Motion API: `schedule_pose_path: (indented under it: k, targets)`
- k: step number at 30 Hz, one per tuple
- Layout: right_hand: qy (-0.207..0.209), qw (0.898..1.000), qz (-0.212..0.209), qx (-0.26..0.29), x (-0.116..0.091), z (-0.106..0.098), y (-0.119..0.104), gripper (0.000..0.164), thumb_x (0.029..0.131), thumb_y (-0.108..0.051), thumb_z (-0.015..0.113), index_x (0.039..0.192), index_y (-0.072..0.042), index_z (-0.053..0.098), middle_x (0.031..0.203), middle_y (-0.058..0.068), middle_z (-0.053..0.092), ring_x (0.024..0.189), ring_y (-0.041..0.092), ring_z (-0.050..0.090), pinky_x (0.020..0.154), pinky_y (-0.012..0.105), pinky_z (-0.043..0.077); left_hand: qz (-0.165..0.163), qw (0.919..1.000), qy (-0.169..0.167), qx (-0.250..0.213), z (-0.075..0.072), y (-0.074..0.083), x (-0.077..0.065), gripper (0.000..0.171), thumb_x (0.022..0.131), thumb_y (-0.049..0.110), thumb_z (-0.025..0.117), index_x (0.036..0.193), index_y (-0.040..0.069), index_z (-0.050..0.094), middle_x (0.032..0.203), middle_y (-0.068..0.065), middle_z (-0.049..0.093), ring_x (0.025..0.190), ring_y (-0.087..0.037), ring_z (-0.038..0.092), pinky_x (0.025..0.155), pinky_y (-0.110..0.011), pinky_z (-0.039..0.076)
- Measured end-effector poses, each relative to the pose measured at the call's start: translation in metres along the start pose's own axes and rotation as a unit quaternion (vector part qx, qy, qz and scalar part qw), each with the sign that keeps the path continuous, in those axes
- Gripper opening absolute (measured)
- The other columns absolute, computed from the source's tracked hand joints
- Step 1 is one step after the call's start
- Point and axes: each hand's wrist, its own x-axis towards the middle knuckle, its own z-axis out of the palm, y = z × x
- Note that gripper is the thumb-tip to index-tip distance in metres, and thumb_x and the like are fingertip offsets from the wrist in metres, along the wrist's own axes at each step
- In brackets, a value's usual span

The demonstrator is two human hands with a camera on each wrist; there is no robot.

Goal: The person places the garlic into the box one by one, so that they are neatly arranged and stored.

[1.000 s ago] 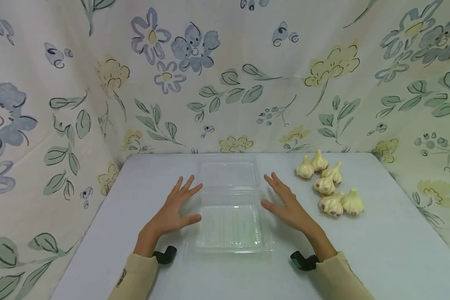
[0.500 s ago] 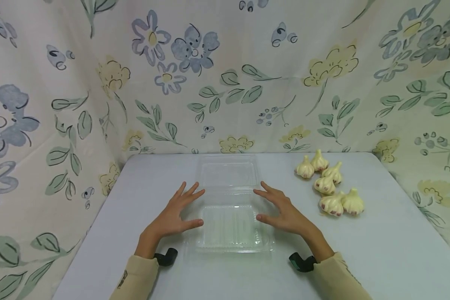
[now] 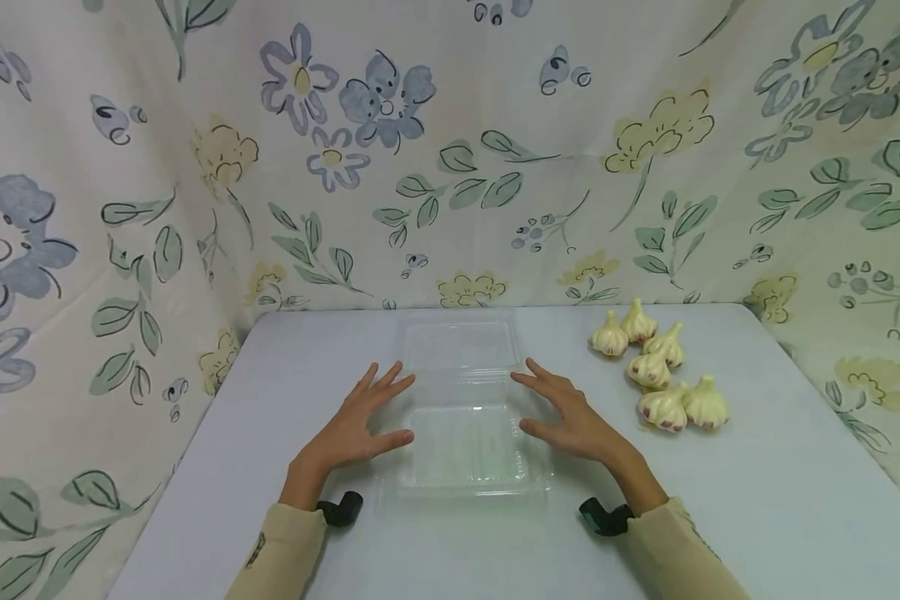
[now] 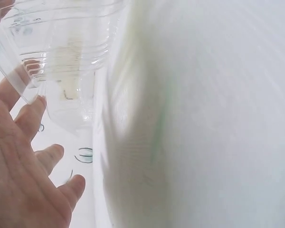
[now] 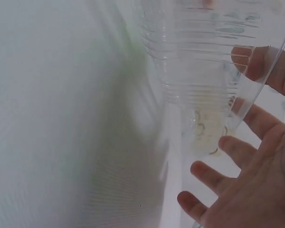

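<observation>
In the head view a clear plastic clamshell container point(image 3: 465, 450) lies opened out, its lid point(image 3: 461, 346) flat towards the back of the table. My left hand point(image 3: 348, 429) is at the base's left side and my right hand point(image 3: 573, 421) at its right side, fingers spread and fairly straight. In the left wrist view, fingertips of the left hand point(image 4: 19, 156) meet the ribbed container wall point(image 4: 66, 52). The right wrist view has the right hand point(image 5: 256, 175) with its thumb and a finger seen through the clear container side point(image 5: 204, 61). Exact contact is hard to tell through the plastic.
Several garlic bulbs point(image 3: 648, 371) lie grouped at the back right of the white table point(image 3: 270, 367). A floral curtain point(image 3: 465, 225) hangs behind the table and along both sides. Dark wrist-worn cameras point(image 3: 341, 508) sit under both wrists.
Both hands have come inward to the container's sides, the right one more. The container's base has since shifted slightly, its near edge now a little higher in the view. The garlic stays put.
</observation>
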Motion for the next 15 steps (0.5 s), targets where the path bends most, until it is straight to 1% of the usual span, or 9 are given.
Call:
schedule_pose_path:
  k: [6,9,11,15]
  targets:
    - [0.003,1.000,0.015,0.009,0.0023,-0.0006,0.0040,0.071,0.093,-0.025,0.072,0.156,-0.023,0.042,0.171,0.010,0.019,0.153,0.042,0.024,0.112,0.078,0.016,0.000,0.9999,0.000,-0.013,0.0040,-0.0029,0.0074,0.080,0.088,0.058,0.071,0.157,0.044,0.033,0.172,0.012,0.014,0.160,-0.037,-0.001,0.115,-0.078,0.011]
    - [0.007,1.000,0.017,0.012,0.0027,-0.0001,0.0057,0.070,0.093,-0.025,0.071,0.157,-0.025,0.041,0.171,0.011,0.019,0.153,0.042,0.024,0.111,0.078,0.017,0.001,0.9997,0.001,-0.026,0.0051,-0.0035,0.0099,0.079,0.089,0.057,0.071,0.157,0.044,0.033,0.172,0.013,0.013,0.161,-0.037,0.001,0.115,-0.078,0.012]
    - [0.008,1.000,0.018,0.017,0.0023,0.0002,0.0059,0.070,0.094,-0.025,0.071,0.157,-0.026,0.041,0.171,0.011,0.019,0.153,0.042,0.024,0.111,0.078,0.017,0.005,0.9993,0.004,-0.038,0.0056,-0.0047,0.0103,0.078,0.091,0.053,0.070,0.158,0.043,0.032,0.172,0.011,0.012,0.160,-0.039,0.004,0.115,-0.078,0.015]
    - [0.009,1.000,0.016,0.024,0.0017,0.0008,0.0056,0.070,0.095,-0.029,0.070,0.158,-0.025,0.040,0.172,0.012,0.017,0.153,0.043,0.024,0.112,0.078,0.016,0.031,0.9958,0.012,-0.085,0.0046,-0.0075,0.0065,0.078,0.095,0.038,0.071,0.161,0.037,0.029,0.173,0.005,0.009,0.159,-0.041,0.009,0.115,-0.077,0.018]
